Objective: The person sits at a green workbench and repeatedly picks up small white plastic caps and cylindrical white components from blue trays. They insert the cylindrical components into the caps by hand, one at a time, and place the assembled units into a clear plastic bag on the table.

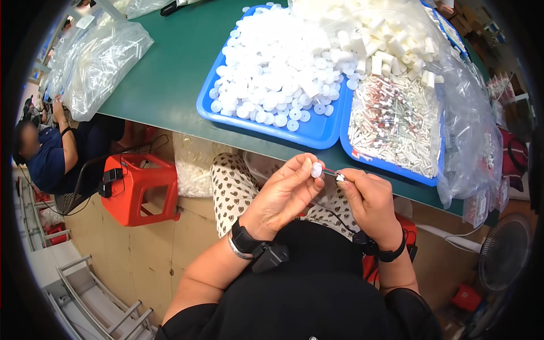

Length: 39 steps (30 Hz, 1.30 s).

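A green worktop [170, 73] runs across the upper part of the view, above a tan floor [136, 255] where one red plastic stool [141, 187] stands beside a grey metal rack [96, 294]; a second person in dark blue [48, 156] sits at the far left, and a fan [504, 252] shows at the lower right. Two blue trays lie side by side on the worktop: the left tray [306, 133] is heaped with small white round caps [277, 73], too many to count, and the right tray [391, 167] holds a dense pile of thin white sticks with red marks [396, 119] and, behind them, a mound of short white tubes [379, 39]. Clear plastic bags [102, 62] rest at the far left of the worktop, and another clear bag [470, 136] drapes over the right tray's edge. Below the worktop's near edge, above the lap, the left hand [283, 195] pinches one small white round cap [316, 169] between thumb and fingers, closed tight on it. The right hand [368, 201] grips one thin stick [339, 176] with a pale tip, its red-marked end just at the cap. Each wrist carries one black band.
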Tool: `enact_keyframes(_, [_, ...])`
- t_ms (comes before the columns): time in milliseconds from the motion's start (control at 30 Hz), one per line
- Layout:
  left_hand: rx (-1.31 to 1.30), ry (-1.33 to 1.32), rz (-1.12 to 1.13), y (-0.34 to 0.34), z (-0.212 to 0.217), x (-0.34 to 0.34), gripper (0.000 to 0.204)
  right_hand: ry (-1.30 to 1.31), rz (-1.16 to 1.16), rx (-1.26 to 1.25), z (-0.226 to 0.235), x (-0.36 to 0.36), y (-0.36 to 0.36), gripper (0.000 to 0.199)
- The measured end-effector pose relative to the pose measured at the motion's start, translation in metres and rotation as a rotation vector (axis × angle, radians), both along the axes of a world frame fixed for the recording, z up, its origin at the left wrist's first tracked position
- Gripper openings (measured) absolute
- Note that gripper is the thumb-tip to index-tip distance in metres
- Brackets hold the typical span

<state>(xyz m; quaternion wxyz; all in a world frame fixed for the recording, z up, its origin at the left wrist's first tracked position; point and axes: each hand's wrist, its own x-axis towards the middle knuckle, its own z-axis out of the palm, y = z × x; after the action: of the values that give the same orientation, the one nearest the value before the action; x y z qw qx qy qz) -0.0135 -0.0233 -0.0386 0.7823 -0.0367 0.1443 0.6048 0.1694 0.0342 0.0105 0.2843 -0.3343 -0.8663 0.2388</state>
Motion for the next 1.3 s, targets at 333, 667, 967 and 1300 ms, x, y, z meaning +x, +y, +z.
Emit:
enact_keyframes(333, [-0.136,-0.134,-0.008,-0.005,-0.011,0.000,0.026,-0.185,-0.038,0.131,-0.006,-0.001,-0.009,0.009])
enact_keyframes(667, [-0.108,-0.040,-0.014,-0.007,-0.020,0.001,0.031,-0.256,-0.026,0.180,0.000,-0.006,-0.010,0.010])
enact_keyframes(967, [-0.093,0.269,0.023,-0.010,-0.018,0.003,0.031,-0.273,0.033,0.236,0.003,-0.006,-0.010,0.009])
enact_keyframes(1300, [-0.087,0.453,0.013,-0.012,-0.011,0.004,0.031,-0.285,0.053,0.242,0.004,-0.002,-0.009,0.011])
